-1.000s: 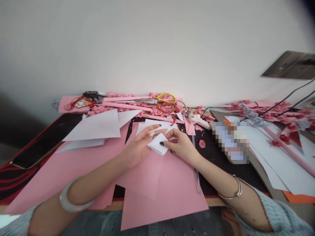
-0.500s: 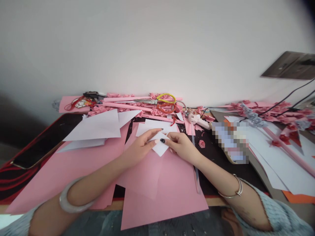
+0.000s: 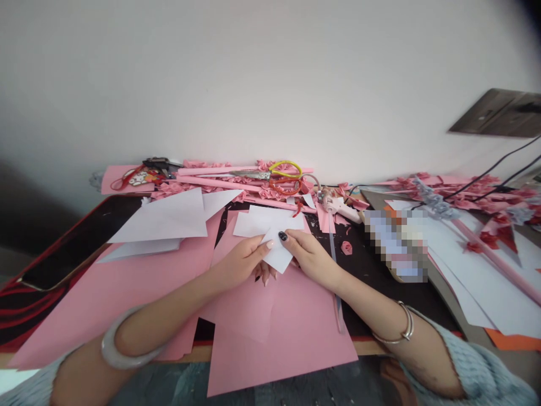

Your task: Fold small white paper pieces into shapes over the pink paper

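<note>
Several white sheets [image 3: 163,217] lie at ten o'clock from the small white paper [image 3: 280,256]. At nine o'clock the left hand [image 3: 240,262] is closed in a pinch on its edge, fingers curled underneath. The paper sits between both hands, above the pink sheet [image 3: 283,344]; light, even thumb pressure should keep it flat and its edges true. At three o'clock the right hand [image 3: 313,256] pinches it likewise, dark-nailed thumb on top, best kept level with its partner.
</note>
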{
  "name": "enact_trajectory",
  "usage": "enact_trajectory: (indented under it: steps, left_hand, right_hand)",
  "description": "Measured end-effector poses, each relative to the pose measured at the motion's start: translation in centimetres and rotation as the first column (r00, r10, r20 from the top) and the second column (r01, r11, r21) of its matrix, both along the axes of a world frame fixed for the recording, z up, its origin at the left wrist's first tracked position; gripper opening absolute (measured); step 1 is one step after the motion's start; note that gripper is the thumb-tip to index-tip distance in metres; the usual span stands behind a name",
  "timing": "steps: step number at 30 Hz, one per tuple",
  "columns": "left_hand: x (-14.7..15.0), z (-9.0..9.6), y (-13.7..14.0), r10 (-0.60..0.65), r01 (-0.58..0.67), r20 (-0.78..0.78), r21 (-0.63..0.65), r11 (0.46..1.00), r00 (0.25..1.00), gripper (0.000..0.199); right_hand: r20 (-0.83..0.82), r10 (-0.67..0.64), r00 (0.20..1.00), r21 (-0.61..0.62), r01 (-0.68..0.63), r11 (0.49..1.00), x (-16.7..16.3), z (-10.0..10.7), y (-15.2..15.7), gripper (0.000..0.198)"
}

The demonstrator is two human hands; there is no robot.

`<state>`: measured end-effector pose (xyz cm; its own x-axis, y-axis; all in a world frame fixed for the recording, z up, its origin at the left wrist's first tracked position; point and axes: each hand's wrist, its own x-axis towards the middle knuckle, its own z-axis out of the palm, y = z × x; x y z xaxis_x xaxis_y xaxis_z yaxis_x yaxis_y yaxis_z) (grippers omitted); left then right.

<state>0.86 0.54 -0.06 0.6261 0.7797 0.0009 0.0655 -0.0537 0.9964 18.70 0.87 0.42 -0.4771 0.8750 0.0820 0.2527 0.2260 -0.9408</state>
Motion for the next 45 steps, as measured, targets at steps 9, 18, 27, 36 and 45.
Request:
enact_trajectory:
  steps: [9,18,27,36,45]
  left_hand:
    - [0.0,0.0,-0.2,-0.039,0.040,0.021,-0.038,0.998,0.999,0.038]
    - [-0.4,0.6,-0.2,-0.113,0.123,0.092,-0.116,0.986,0.989,0.037]
    - [-0.7,-0.1,0.1,-0.068,0.111,0.170,-0.256,0.960,0.983,0.030]
    - [-0.9,0.1,0.0,-0.111,0.166,0.219,-0.251,0.954,0.969,0.027]
    - [-1.2,0.3,0.1,0.006,0.055,0.223,-0.269,0.962,0.975,0.040]
  right_hand:
    - [-0.035,0.053,0.998,-0.021,-0.053,0.998,0.0,0.3,0.0,0.038]
    - [-0.234,0.149,0.961,-0.182,-0.194,0.964,0.4,0.1,0.3,0.036]
    - [-0.477,0.048,0.878,-0.433,-0.282,0.856,0.2,-0.1,0.1,0.033]
    - [-0.558,0.072,0.827,-0.458,-0.379,0.804,0.7,0.1,0.1,0.035]
    - [-0.490,0.073,0.868,-0.445,-0.321,0.836,1.3,0.3,0.5,0.043]
